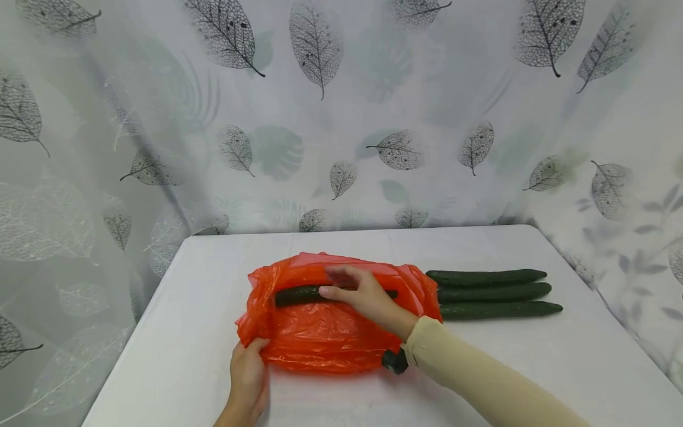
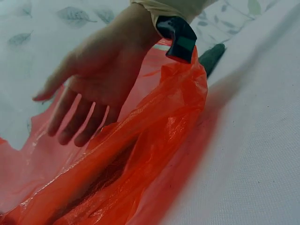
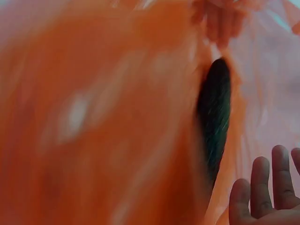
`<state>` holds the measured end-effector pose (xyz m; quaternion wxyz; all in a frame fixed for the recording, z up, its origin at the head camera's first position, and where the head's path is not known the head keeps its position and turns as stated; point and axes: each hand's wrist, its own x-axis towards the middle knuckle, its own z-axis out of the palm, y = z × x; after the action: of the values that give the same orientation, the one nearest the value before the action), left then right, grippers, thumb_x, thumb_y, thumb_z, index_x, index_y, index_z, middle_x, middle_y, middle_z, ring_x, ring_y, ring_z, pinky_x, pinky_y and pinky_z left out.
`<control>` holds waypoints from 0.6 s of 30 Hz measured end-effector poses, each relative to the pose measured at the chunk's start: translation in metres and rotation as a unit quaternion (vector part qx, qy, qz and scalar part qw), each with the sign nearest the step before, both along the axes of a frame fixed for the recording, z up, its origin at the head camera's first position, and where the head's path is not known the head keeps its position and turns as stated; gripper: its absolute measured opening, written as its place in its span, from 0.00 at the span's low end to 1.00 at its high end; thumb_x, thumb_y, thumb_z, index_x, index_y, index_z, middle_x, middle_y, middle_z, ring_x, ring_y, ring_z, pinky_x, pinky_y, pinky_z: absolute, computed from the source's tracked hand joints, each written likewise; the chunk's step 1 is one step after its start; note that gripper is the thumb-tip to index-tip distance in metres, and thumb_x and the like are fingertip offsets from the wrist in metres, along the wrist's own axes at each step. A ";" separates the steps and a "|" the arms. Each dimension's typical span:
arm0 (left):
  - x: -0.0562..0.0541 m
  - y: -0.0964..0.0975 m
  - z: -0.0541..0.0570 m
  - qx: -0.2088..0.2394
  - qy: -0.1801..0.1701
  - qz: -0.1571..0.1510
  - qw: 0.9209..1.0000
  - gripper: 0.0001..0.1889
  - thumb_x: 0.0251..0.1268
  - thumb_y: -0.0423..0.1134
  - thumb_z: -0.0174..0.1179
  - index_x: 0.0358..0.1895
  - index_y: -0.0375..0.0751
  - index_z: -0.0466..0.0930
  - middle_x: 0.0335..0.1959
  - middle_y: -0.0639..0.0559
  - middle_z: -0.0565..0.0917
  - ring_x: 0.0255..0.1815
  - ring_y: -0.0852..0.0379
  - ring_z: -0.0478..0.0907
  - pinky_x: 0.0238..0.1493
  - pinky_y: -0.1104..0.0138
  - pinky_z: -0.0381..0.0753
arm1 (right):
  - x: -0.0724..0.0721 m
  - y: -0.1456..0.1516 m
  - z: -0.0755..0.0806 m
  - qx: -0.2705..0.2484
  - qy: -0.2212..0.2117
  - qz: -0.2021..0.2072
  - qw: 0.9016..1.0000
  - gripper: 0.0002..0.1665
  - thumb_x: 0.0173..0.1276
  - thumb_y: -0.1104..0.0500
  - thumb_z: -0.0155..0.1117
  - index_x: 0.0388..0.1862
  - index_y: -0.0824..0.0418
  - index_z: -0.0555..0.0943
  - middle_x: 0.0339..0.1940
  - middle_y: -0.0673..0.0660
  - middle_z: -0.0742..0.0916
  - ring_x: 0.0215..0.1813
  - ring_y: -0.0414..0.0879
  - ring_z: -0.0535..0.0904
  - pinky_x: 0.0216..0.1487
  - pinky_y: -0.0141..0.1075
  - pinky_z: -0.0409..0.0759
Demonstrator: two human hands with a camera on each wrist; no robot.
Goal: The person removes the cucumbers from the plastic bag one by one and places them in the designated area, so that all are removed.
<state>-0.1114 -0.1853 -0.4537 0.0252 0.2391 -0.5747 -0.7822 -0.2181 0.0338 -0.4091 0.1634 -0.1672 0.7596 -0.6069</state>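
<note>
A red plastic bag (image 1: 336, 341) lies on the white table with its mouth spread. One cucumber (image 1: 299, 295) shows inside it, also in the right wrist view as a dark cucumber (image 3: 216, 108) between folds. My left hand (image 1: 248, 373) pinches the bag's near left edge, thumb on top; its fingers (image 3: 225, 21) show through the plastic in the right wrist view. My right hand (image 1: 363, 293) hovers over the bag and overlaps the cucumber in the head view. In the left wrist view, the right hand (image 2: 98, 79) has its fingers extended, with nothing in them.
Three cucumbers (image 1: 496, 293) lie side by side on the table (image 1: 512, 356), just right of the bag, which covers their left ends. A dark camera (image 1: 395, 360) sits at my right wrist. Leaf-patterned cloth (image 1: 341, 130) hangs behind the table.
</note>
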 end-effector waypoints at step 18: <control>-0.001 0.002 -0.001 -0.003 -0.007 0.004 1.000 0.31 0.75 0.30 0.37 0.80 0.33 0.45 0.78 0.44 0.54 0.74 0.45 0.53 0.77 0.52 0.53 | -0.010 0.005 -0.023 0.170 0.101 0.016 0.980 0.38 0.63 0.43 0.74 0.68 0.56 0.77 0.64 0.50 0.80 0.67 0.50 0.73 0.68 0.50 0.71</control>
<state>-0.1127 -0.1834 -0.4542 0.0253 0.2467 -0.5759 -0.7790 -0.2282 0.0387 -0.4317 0.1216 -0.2096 0.8615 -0.4463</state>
